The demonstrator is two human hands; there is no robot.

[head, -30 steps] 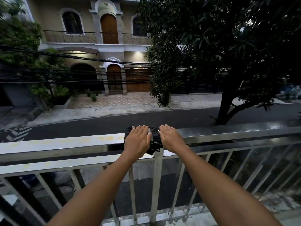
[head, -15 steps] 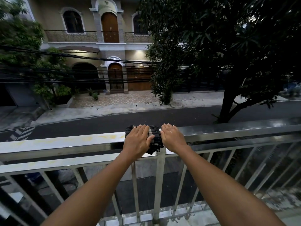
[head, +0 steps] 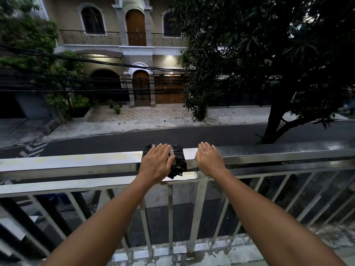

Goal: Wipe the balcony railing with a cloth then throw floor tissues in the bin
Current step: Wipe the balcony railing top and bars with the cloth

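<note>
A dark striped cloth is draped over the top bar of the steel balcony railing. My left hand lies flat on the cloth, palm down, pressing it onto the bar. My right hand rests palm down on the bare bar just right of the cloth, a short gap apart from it, holding nothing. No tissues or bin are in view.
Vertical and slanted steel balusters run below the bar, down to the balcony's tiled edge. Beyond the railing lie a street, a house front and a large dark tree at the right.
My right hand has slid off the cloth to the right along the bar. My left hand stays on the cloth.
</note>
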